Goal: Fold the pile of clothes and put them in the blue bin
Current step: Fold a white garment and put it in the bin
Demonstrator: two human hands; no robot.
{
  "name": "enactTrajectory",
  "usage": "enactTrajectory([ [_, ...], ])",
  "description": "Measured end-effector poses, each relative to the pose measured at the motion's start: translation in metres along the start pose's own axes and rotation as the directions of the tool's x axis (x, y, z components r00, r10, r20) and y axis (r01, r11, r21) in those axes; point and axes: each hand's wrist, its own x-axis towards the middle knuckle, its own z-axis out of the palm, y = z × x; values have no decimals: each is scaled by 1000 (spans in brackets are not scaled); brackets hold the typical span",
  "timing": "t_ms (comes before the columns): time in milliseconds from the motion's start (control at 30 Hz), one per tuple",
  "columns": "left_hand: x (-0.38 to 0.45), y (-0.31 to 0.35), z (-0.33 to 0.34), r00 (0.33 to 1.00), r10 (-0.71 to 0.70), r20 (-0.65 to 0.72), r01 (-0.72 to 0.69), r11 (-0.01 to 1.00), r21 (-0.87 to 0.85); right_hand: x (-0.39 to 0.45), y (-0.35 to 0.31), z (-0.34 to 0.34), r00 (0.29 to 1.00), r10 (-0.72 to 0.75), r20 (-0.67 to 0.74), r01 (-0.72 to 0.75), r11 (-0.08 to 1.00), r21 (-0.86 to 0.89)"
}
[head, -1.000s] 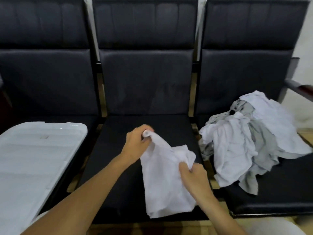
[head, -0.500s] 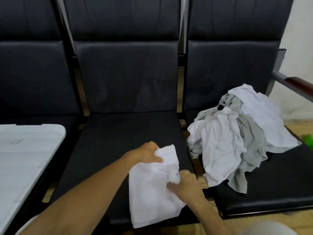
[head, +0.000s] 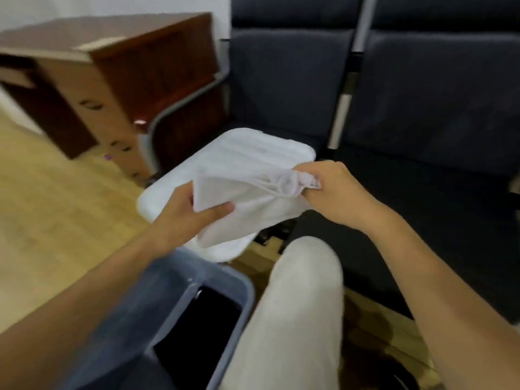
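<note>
I hold a folded white cloth (head: 247, 204) in the air between both hands. My left hand (head: 185, 212) grips its left edge, thumb on top. My right hand (head: 334, 190) pinches a bunched corner at the right. The blue bin (head: 225, 280) stands on the floor below and nearer to me, its dark inside showing; my left forearm crosses over its left part. The pile of clothes is out of view.
A white lid (head: 261, 147) lies on the left seat of the black chairs (head: 422, 108), behind the cloth. My leg in light trousers (head: 295, 319) is right of the bin. A brown wooden cabinet (head: 118, 80) stands at the left on the wooden floor (head: 50, 209).
My view has swung left, away from the pile and middle seat. The cloth has been lifted off the seat and carried left, and now hangs above the blue bin.
</note>
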Motion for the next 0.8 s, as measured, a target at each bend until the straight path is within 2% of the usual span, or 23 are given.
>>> enactTrajectory([
  [33,-24,-14,-23,998,-47,-49,45,998,-54,14,-17,20,995,-33,96,27,998,59],
  [100,-72,-42,-58,984,-135,-115,123,987,-106,36,-47,65,945,-76,319,64,997,47],
  [167,-115,-77,-91,956,-214,-201,196,975,-104,55,-74,126,850,-126,512,153,988,-10],
  [233,-145,-115,-108,927,-269,-261,246,962,-118,63,-87,180,766,-134,629,210,977,-47],
  [333,-170,-160,-116,895,-311,-321,294,950,-101,66,-94,239,710,-95,698,248,961,-121],
  [433,-184,-187,-116,895,-297,-333,283,955,-89,64,-89,274,707,-21,707,215,959,-187],
  [500,-195,-202,-110,919,-265,-292,266,963,-38,56,-83,288,707,-26,707,243,947,-208],
  [567,-209,-216,-101,953,-262,-153,273,960,58,44,-73,293,658,21,753,297,912,-284],
  [600,-218,-227,-96,959,-281,-33,282,947,151,37,-66,294,595,82,799,304,898,-319],
  [633,-227,-236,-92,945,-311,107,268,916,298,31,-58,292,498,170,850,312,880,-359],
  [667,-234,-246,-86,901,-361,241,235,873,428,27,-49,288,383,275,882,329,852,-408],
  [700,-238,-254,-85,853,-415,316,215,831,513,26,-42,283,289,368,884,356,816,-456],
  [733,-237,-255,-85,833,-448,324,234,816,529,28,-36,278,235,422,876,379,790,-482],
  [767,-232,-253,-87,845,-450,290,259,818,513,30,-33,272,224,424,877,391,786,-480],
  [800,-224,-248,-89,870,-430,241,276,829,486,32,-33,266,259,385,886,375,805,-459],
])
